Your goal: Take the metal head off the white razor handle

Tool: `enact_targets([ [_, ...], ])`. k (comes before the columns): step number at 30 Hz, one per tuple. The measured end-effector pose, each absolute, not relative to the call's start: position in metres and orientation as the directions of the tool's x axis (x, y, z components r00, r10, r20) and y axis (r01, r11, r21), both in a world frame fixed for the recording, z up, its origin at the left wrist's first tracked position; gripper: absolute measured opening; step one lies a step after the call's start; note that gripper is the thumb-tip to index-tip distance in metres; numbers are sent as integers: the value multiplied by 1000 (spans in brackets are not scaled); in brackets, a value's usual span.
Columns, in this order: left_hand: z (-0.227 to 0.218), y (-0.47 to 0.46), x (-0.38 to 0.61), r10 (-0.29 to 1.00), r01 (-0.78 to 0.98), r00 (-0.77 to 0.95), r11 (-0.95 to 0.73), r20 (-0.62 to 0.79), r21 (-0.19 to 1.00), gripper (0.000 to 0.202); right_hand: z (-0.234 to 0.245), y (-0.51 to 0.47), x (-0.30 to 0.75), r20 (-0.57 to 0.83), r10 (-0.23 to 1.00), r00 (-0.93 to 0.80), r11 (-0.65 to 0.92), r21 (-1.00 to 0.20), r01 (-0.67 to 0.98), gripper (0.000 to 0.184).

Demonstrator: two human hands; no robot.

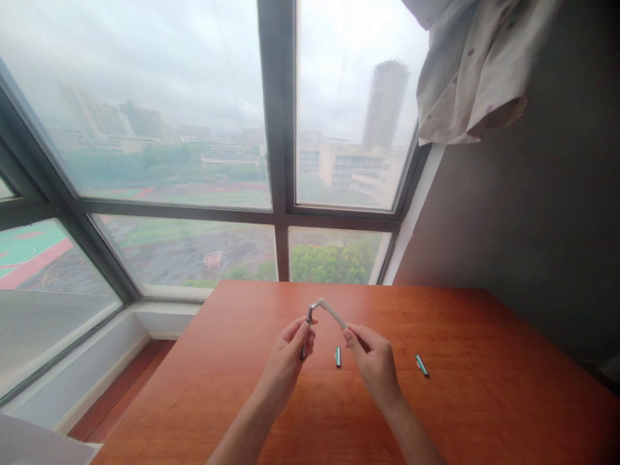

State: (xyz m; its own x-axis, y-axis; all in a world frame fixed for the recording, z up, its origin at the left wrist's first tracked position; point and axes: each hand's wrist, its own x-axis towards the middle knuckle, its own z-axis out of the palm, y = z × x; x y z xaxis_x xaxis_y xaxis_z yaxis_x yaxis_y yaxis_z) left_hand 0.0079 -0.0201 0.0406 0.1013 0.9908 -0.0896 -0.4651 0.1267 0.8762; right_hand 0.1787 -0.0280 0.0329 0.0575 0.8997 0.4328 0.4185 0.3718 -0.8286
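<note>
My left hand (289, 349) is closed around what looks like a razor handle (309, 314), with a shiny, bent metal neck and a dark lower end below the fingers. My right hand (375, 361) pinches a slim, pale stick (333, 313) at its lower end; its exact kind is unclear. The stick slants up to the left, and its tip meets or nearly meets the metal neck. Between the hands, a small razor blade cartridge (338, 357) with a green and white strip lies on the table. A second razor cartridge (422, 365) lies right of my right hand.
The reddish-brown wooden table (232, 413) stretches below both hands, its far edge close to the window frame (281, 219). A light shirt (475, 77) hangs at the upper right, before a dark wall (523, 213).
</note>
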Motion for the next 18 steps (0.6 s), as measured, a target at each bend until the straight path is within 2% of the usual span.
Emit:
enact_targets([
  [18,42,-21,9,989,-480,110,136,-95,866,36,32,-28,179,402,916,4,365,-836,411,37],
])
